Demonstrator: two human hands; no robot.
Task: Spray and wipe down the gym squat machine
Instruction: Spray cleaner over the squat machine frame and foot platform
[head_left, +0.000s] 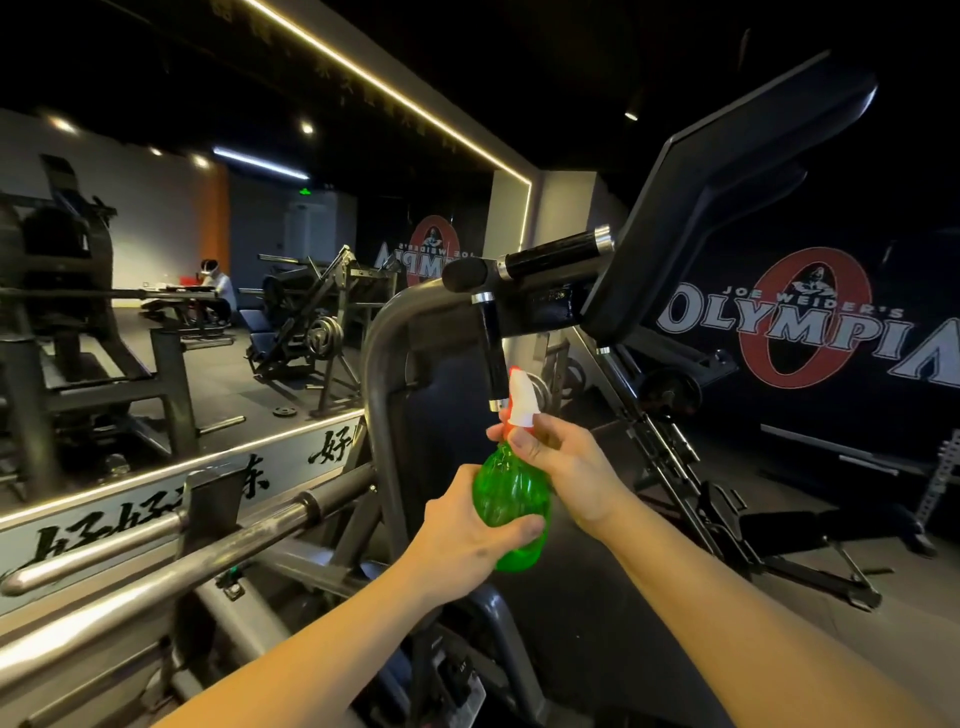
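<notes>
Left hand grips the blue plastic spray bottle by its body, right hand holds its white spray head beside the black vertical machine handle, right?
Wrong colour: green, not blue. The head view shows the left hand gripping the green plastic spray bottle by its body and the right hand holding its white spray head beside the black vertical machine handle.

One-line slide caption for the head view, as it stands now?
Left hand grips the green spray bottle, right hand holds its white trigger head, close beside the squat machine's black handle.
</notes>
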